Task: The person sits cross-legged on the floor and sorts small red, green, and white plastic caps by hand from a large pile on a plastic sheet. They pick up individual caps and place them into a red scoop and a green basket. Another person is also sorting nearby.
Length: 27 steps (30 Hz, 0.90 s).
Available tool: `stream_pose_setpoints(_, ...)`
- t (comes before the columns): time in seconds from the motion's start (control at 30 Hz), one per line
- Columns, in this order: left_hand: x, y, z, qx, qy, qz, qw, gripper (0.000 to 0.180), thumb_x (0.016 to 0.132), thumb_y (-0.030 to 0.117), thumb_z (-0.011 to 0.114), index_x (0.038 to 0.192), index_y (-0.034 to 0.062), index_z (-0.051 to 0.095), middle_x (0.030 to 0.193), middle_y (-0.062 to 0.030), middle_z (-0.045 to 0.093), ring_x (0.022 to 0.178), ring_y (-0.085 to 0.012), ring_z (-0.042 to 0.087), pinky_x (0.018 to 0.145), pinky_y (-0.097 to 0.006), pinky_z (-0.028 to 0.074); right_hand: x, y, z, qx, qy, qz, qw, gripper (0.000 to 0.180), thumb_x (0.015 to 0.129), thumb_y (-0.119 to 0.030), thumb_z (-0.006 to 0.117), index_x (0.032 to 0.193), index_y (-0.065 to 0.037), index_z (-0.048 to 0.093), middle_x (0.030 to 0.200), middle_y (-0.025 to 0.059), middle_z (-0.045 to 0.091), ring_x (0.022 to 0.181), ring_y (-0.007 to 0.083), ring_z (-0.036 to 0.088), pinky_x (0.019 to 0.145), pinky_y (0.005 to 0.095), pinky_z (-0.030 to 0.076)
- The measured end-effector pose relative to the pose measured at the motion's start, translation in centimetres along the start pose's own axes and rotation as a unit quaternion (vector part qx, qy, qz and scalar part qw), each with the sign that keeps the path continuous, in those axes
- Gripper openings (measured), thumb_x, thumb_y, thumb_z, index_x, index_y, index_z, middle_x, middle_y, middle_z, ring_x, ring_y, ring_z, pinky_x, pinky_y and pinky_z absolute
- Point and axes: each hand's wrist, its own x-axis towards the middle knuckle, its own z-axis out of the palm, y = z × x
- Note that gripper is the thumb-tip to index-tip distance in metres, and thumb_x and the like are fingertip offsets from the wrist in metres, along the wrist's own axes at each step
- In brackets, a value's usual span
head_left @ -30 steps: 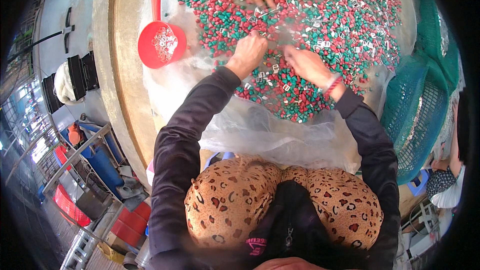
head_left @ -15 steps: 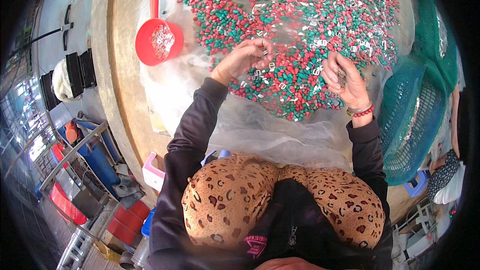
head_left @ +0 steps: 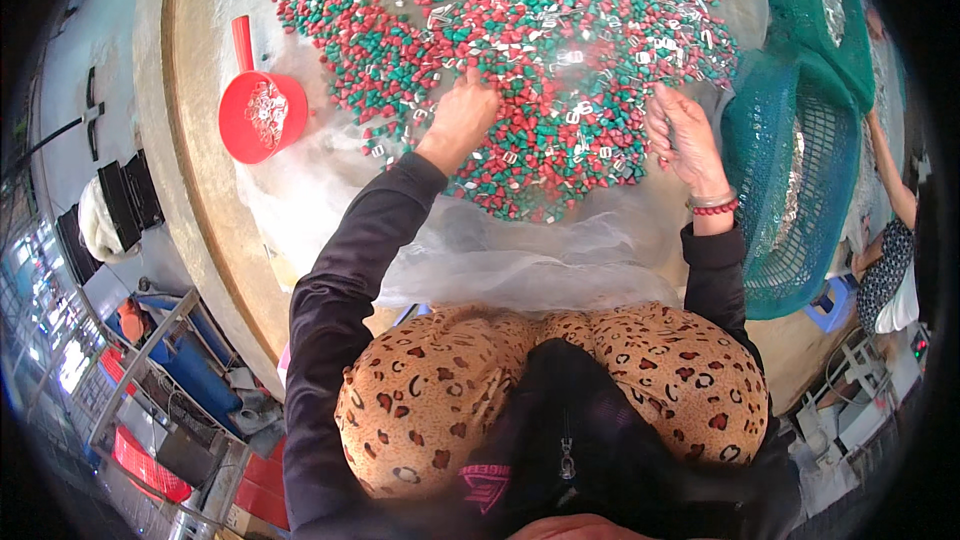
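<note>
The left hand (head_left: pixel 462 118) is over red and green pieces (head_left: pixel 541 154), the right hand (head_left: pixel 688 142) alongside.

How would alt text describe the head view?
The left hand, one finger extended, is over red and green pieces with pale loops; the right hand, fingers curled, is near their right edge. A red dipper sits left, a teal mesh basket right.

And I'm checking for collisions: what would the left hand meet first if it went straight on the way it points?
Probably the red and green pieces lying just past the left hand; its height above them is unclear, so it could pass over some.
</note>
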Motion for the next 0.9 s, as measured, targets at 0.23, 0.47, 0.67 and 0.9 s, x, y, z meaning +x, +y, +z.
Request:
stream_pose_setpoints(0.23,0.2,-2.8,-2.0,-0.320,0.014,-0.105,0.942,0.020,0.076,0.014,0.066,0.092,0.0015,0.067,0.091,-0.0170,0.066,0.074,-0.0305,0.066,0.062,-0.038,0.052,0.6,5.6,1.2,-0.509,-0.015,-0.119,0.853,0.025,0.091,-0.026,0.057,0.090,-0.001,0.059,0.074,0.0112,0.061,0.071,0.0261,0.061,0.066,0.0373,0.046)
stream_pose_setpoints(0.47,-3.5,-5.2,-6.8,-0.953,-0.002,0.055,0.298,0.024,0.080,0.021,0.056,0.089,0.0004,0.049,0.084,-0.0065,0.042,0.071,-0.0129,0.041,0.053,-0.024,0.033,1.8,8.6,5.2,-0.698,-0.025,-0.107,0.708,0.024,0.090,-0.023,0.055,0.093,-0.001,0.048,0.073,0.0219,0.061,0.073,0.0380,0.063,0.058,0.0505,0.047)
stream_pose_setpoints(0.67,-3.1,-4.0,-9.6,-0.926,-0.031,0.035,0.376,0.039,0.086,0.034,0.056,0.095,-0.0026,0.050,0.086,-0.0069,0.043,0.067,-0.0113,0.041,0.052,-0.020,0.036,2.9,8.1,5.4,-0.526,-0.078,-0.156,0.832,0.017,0.088,-0.016,0.054,0.100,-0.007,0.060,0.075,0.0112,0.065,0.069,0.0307,0.064,0.063,0.0406,0.048)
stream_pose_setpoints(0.9,-1.4,-0.5,-9.2,-0.841,-0.147,0.024,0.520,0.038,0.095,0.031,0.051,0.114,-0.0019,0.055,0.090,-0.0027,0.057,0.072,-0.0070,0.049,0.053,-0.019,0.035,2.4,5.7,3.2,-0.435,0.019,-0.107,0.894,0.027,0.092,-0.020,0.055,0.114,-0.006,0.057,0.087,0.0144,0.066,0.078,0.0236,0.065,0.071,0.0349,0.049)
